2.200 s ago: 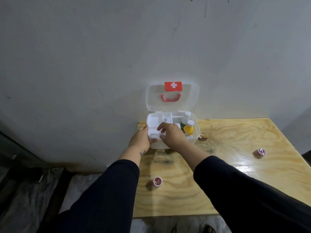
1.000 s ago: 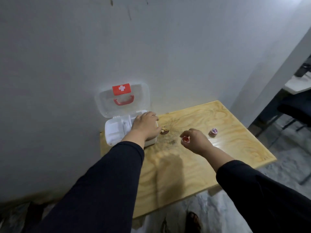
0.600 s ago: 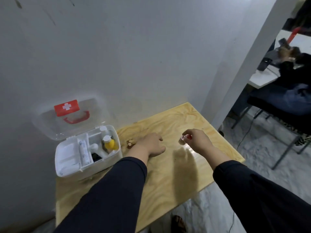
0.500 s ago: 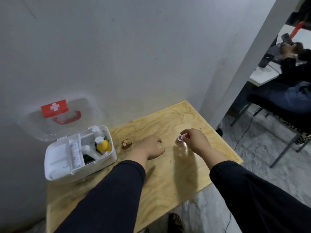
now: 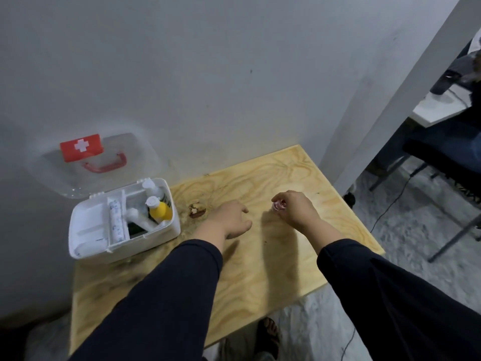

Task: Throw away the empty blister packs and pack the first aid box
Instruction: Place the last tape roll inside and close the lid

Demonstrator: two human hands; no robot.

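Left hand [image 5: 229, 220] has left the white plastic first aid box [image 5: 122, 225], fingers loosely apart; right hand [image 5: 294, 209], at three o'clock, pinches a small pink-rimmed round container [image 5: 277, 205], which could slip.

Office: desk [image 5: 437, 113], chair [image 5: 442, 162]

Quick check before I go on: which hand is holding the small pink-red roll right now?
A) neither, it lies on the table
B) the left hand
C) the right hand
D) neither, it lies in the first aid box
C: the right hand pinches the small pink-red roll at its fingertips above the table, while the left hand holds nothing visible.
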